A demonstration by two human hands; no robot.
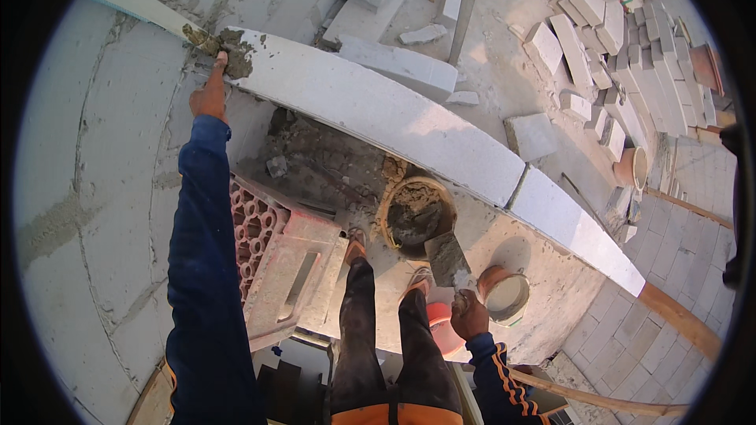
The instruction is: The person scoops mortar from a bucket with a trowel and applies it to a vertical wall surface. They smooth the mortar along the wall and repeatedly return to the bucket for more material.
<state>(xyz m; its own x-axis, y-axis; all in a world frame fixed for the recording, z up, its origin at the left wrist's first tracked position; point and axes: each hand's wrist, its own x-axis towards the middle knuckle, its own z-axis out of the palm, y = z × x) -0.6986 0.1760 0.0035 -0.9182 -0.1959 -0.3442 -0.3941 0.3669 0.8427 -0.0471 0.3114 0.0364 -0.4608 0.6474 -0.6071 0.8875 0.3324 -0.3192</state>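
Note:
My left hand (209,96) is at the far left end of a long row of white blocks (346,94). One of its digits stretches up to a lump of grey mortar (239,53) by the block's end; the other fingers are mostly hidden. My right hand (470,315) is closed round the handle of a trowel (448,260). The trowel's flat, mortar-smeared blade hangs at the near right rim of a round bucket (383,216) of wet mortar. The bucket stands on the floor just beyond my feet.
Left of my legs stands a mortar-stained pink plastic crate (303,267). Near my right hand are a tub of greyish liquid (504,296) and a red bucket (443,329). Beyond the low wall lie loose blocks (405,63) and stacked blocks (654,71), beside an upright post (468,8).

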